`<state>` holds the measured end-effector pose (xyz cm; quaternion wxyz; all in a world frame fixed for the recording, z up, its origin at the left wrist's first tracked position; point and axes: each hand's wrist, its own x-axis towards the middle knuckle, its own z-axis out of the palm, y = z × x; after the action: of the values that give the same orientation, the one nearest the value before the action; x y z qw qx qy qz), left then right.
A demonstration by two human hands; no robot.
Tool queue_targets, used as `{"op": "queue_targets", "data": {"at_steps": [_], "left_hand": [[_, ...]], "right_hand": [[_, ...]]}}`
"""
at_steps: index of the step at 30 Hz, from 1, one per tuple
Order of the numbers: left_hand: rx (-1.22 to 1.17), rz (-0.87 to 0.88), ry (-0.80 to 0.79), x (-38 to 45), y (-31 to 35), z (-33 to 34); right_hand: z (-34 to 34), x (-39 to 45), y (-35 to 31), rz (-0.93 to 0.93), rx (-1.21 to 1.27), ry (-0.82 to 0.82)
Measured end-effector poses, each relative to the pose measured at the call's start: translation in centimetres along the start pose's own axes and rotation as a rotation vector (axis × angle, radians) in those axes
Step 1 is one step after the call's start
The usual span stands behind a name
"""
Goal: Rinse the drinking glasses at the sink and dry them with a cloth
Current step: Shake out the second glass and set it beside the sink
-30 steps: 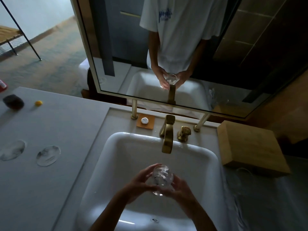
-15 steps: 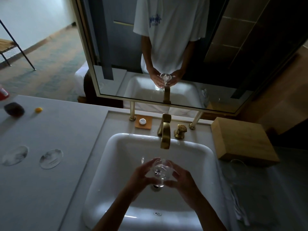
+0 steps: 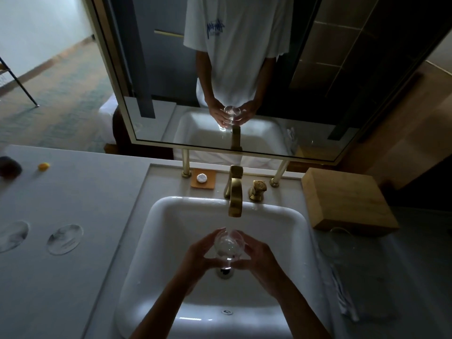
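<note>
We held a clear drinking glass (image 3: 229, 245) over the middle of the white sink (image 3: 171, 216), just below and in front of the brass tap (image 3: 235, 192), with the drain (image 3: 225, 272) showing under it. Our left hand (image 3: 198, 253) curled round the glass from its left side and our right hand (image 3: 256, 254) curled round it from the right, so both hands gripped it between them, fingers wrapped on the wall of the glass. The glass was tilted with its mouth turned up toward the camera. Whether water ran from the tap we could not tell. Beside the tap stood a brass handle (image 3: 256, 190), and to its left lay a small orange square (image 3: 203, 178) with a white round thing (image 3: 202, 178) on it. On the grey counter (image 3: 73, 192) to the left lay two clear round discs (image 3: 64, 239), well apart from the sink, and farther back a small yellow thing (image 3: 44, 166) near a dark round thing (image 3: 9, 166) at the edge of view. To the right of the sink sat a wooden box (image 3: 347, 199), and in front of it another glass (image 3: 338, 243) stood dimly, with a pale cloth (image 3: 344, 297) lying on the counter nearer us. The mirror (image 3: 244, 69) above the tap showed a white shirt and the two hands on the glass.
</note>
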<state>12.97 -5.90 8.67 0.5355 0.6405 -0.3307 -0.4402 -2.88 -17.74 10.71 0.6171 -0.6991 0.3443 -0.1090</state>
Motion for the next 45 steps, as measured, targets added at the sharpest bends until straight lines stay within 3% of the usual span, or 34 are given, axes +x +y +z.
{"op": "queue_targets", "data": {"at_steps": [22,32,45], "left_hand": [[0.014,-0.054,0.033,0.1,1.3,-0.5],[0.15,-0.087,-0.014,-0.1,2.1,-2.3],[0.325,-0.164,-0.194,0.0,3.1,-2.3]], "right_hand": [[0.4,0.8,0.4,-0.026,0.096,-0.016],[2.9,0.3,1.4,0.071,0.393,-0.038],[5.0,-1.7,2.2,0.122,0.742,-0.063]]}}
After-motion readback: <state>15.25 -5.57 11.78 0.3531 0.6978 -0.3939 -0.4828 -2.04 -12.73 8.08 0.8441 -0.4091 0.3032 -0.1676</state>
